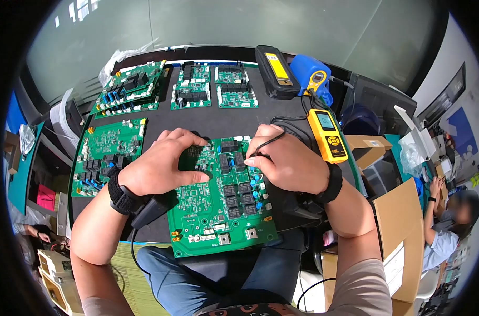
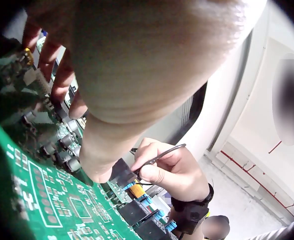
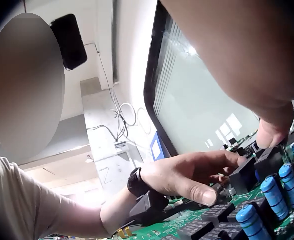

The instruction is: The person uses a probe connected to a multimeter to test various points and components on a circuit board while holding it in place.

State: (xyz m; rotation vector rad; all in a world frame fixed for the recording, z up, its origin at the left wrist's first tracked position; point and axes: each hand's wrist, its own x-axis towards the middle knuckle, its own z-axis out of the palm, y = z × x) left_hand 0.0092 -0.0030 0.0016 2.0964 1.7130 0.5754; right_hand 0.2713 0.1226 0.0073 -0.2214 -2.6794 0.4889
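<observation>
A large green circuit board with black relays lies tilted at the table's near edge, overhanging the lap. My left hand rests on its upper left part, thumb straight on the surface and fingers spread toward the far edge. My right hand is over the upper right part, beside the blue cylindrical components. Between its thumb and fingers it pinches a thin black cable, which loops over the hand. The tip at the board is hidden by the fingers.
A yellow handheld meter with a lit display lies to the right, cables beside it. Behind are a black case, a blue device and several smaller boards. More boards lie left. A cardboard box stands right.
</observation>
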